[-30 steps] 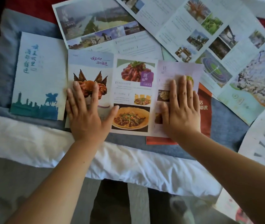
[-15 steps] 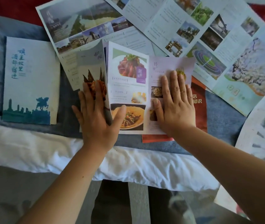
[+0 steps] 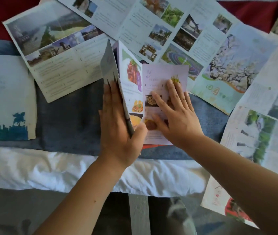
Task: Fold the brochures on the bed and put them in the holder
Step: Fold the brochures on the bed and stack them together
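Fold one is in progress: the left hand (image 3: pixel 116 126) pinches the food brochure (image 3: pixel 153 77) by its raised panel, the right hand (image 3: pixel 177 119) presses flat on it, and the brochures (image 3: pixel 58 53) beyond it lie unfolded.

The middle brochure (image 3: pixel 165 106) lies towards the near edge of the bed (image 3: pixel 67 119), on top of another brochure (image 3: pixel 153 146) that pokes out under its near side. Its left panel stands upright, held between the thumb and fingers of the left hand (image 3: pixel 116 133). The right hand (image 3: pixel 177 119) lies flat on its right panel. Well apart, at the bed's left edge, lies a folded brochure (image 3: pixel 7 99). Behind and between these two lies an unfolded brochure (image 3: pixel 58 53). A long unfolded brochure (image 3: pixel 160 28) runs along the far side and down to the right of the middle brochure. More unfolded sheets (image 3: pixel 262 116) lie at the right edge, reaching past the near edge.
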The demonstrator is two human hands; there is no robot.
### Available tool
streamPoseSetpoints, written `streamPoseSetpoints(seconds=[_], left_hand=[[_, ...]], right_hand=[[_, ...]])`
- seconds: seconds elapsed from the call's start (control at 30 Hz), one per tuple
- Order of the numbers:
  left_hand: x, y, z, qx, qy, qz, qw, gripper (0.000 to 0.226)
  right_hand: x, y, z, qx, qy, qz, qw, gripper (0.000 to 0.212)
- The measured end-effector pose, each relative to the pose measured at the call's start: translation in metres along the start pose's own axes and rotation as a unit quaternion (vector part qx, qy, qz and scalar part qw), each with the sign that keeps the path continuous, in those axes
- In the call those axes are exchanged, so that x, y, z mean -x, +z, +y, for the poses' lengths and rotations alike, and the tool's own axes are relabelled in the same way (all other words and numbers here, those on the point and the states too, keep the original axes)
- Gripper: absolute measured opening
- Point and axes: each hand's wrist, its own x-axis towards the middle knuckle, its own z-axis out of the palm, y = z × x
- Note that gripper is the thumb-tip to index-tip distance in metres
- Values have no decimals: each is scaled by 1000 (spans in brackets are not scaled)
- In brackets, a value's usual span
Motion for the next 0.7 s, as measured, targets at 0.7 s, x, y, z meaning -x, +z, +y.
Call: streamPoseSetpoints(seconds=[0.7], left_hand=[[18, 56, 31, -13, 22, -13, 1000, 90]], right_hand=[[21, 7, -6, 39, -128, -83, 988, 61]])
